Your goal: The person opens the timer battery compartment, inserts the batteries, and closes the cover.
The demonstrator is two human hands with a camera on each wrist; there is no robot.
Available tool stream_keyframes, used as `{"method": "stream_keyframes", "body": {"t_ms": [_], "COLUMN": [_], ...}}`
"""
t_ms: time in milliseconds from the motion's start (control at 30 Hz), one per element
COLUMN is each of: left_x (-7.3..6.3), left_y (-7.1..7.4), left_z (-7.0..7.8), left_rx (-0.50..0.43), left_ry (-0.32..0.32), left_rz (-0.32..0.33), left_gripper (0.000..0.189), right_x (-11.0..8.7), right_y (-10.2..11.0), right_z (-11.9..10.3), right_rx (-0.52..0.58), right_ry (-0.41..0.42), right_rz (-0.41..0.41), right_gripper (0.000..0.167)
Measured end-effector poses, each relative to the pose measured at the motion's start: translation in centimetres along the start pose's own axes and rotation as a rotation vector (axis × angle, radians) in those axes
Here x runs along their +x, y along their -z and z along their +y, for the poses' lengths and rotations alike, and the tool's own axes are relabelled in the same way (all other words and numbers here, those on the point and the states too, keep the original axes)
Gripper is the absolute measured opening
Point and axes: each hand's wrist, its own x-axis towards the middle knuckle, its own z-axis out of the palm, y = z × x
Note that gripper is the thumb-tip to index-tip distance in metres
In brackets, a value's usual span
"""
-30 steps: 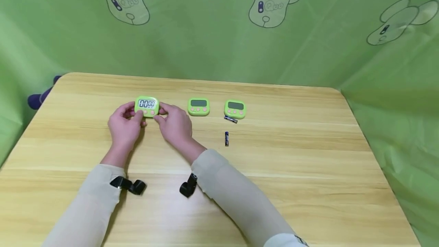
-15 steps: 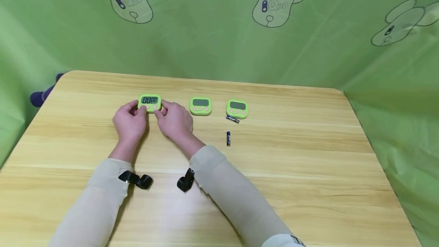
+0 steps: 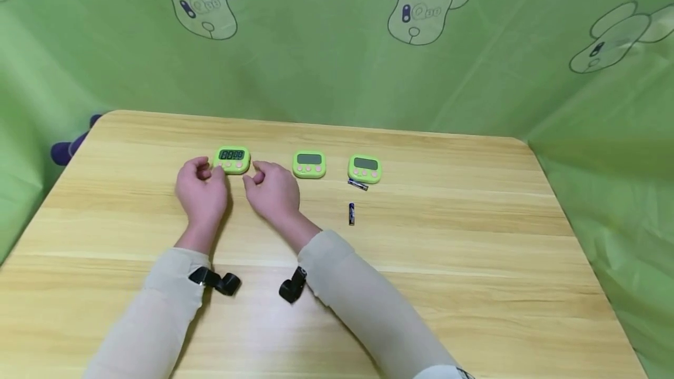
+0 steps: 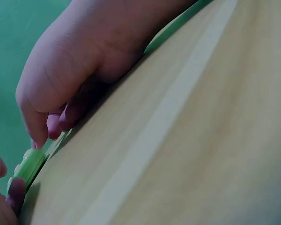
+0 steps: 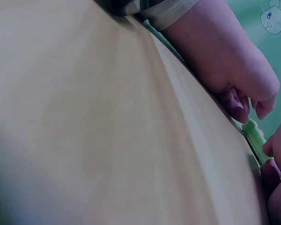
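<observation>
Three green timers lie face up in a row toward the far side of the table. The left timer sits between the two hands, flat on the wood, dark digits on its display too blurred to read surely.

The left hand is at the timer's left, near side. Its fingers are loosely bent with a gap between thumb and forefinger, and they grip nothing. The thumb tip reaches the timer's near left corner; whether it touches or is only just above, I cannot tell. The bent forefinger is just left of the timer's edge.

The right hand is just right of the timer, fingers also bent, thumb and forefinger slightly parted, holding nothing. In the head view, a narrow strip of wood shows between these fingertips and the timer's right edge. Both wrist views show the timer edge-on, low on the wood, with fingertips close at either end.

To the right are the middle timer and the right timer, their displays blank. One battery lies slanted at the right timer's near edge; another battery lies nearer, well apart from the hands.
</observation>
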Motion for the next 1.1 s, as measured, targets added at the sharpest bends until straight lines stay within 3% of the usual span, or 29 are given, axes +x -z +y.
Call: {"method": "stream_keyframes", "body": {"t_ms": [133,300,567,800,1100], "left_x": [-0.8,-2.9,-6.1,-6.5,-5.9], "left_y": [-0.4,-1.0,-2.4,-4.8,-7.4], "left_z": [-0.2,-0.1,0.4,1.4,2.3], "left_rx": [-0.018,-0.041,-0.107,-0.101,0.012], "left_ry": [-0.070,-0.163,-0.304,-0.324,-0.377], "left_rz": [0.038,0.046,-0.076,-0.165,-0.247], "left_gripper": [0.032,0.031,0.030,0.032,0.037], "right_x": [-1.1,-2.5,-4.2,-4.7,-4.3], "right_y": [0.8,2.0,4.3,6.2,7.0], "right_z": [0.7,1.7,3.7,5.7,6.4], "right_rx": [0.062,0.121,0.245,0.271,0.454], "right_ry": [0.064,0.082,0.075,0.027,-0.148], "right_rz": [0.029,0.048,0.048,0.120,0.200], "right_gripper": [0.032,0.027,0.027,0.033,0.067]}}
